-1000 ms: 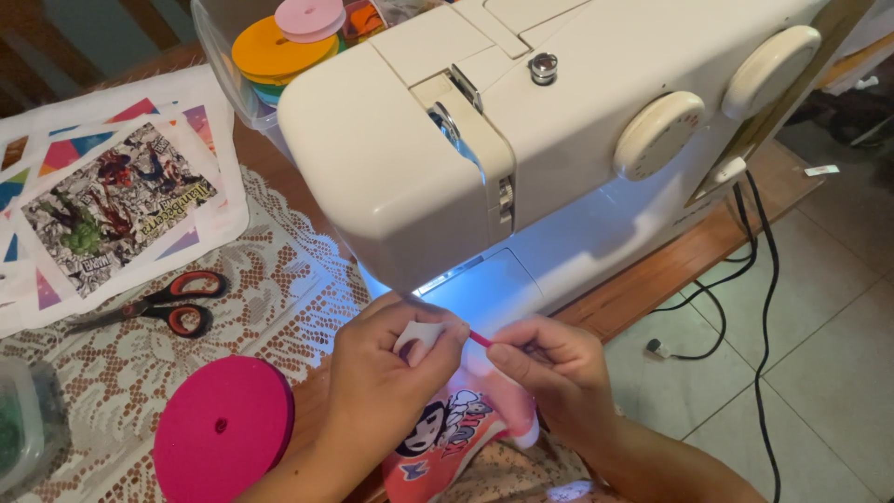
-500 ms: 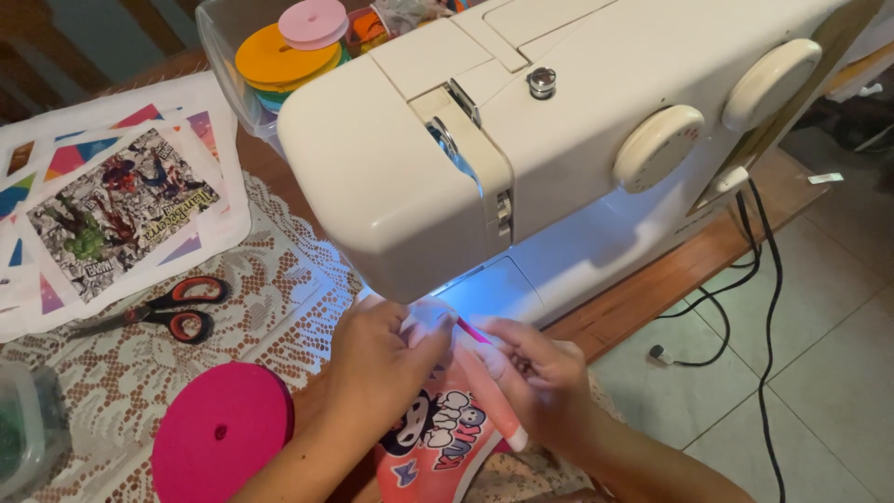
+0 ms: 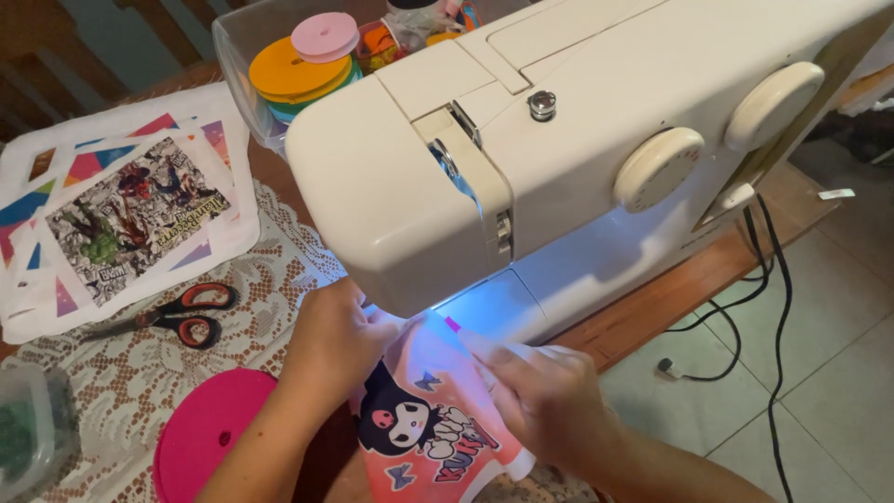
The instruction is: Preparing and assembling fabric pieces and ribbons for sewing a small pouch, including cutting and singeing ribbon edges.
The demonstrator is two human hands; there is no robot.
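Two hands are at work under the head of a cream sewing machine (image 3: 577,158). Our left hand (image 3: 335,340) is closed on the upper edge of a pink printed fabric piece (image 3: 428,438), pressing it to the lit machine bed. Our right hand (image 3: 549,401) pinches the fabric's right edge. Red-handled scissors (image 3: 177,317) and a pink disc (image 3: 209,433) lie on the lace-covered desk (image 3: 121,391), to the left.
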